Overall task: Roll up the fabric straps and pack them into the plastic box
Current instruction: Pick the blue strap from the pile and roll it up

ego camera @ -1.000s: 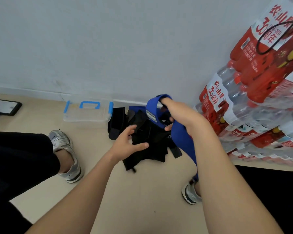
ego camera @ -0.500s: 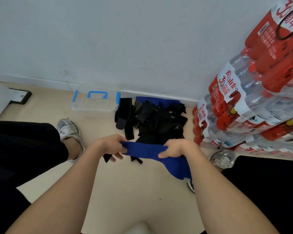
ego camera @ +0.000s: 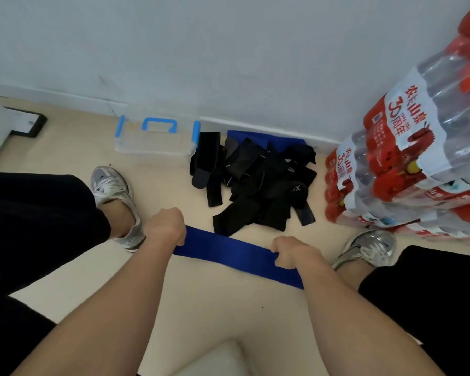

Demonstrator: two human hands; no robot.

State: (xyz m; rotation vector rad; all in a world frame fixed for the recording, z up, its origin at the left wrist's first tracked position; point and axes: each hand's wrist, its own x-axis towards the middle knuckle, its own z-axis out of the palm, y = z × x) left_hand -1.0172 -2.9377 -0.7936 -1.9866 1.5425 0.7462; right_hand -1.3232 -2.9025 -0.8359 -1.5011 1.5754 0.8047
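Note:
A blue fabric strap point(ego camera: 228, 249) is stretched flat between my two hands, low over the floor. My left hand point(ego camera: 165, 226) grips its left end with curled fingers. My right hand point(ego camera: 292, 252) grips it further right, and the strap's tail runs on past my right wrist. Behind it lies a pile of black straps point(ego camera: 258, 183) with another blue strap point(ego camera: 255, 137) under its far side. The clear plastic box point(ego camera: 155, 142) with blue handle and latches stands by the wall, left of the pile, lid on.
Shrink-wrapped packs of water bottles point(ego camera: 407, 164) are stacked at the right against the wall. My two feet in silver sneakers point(ego camera: 111, 191) flank the working spot. A dark flat object point(ego camera: 27, 123) lies at the far left.
The blue strap was lifted from the pile by my right hand, then taken by both hands, brought toward me and pulled out straight and lower.

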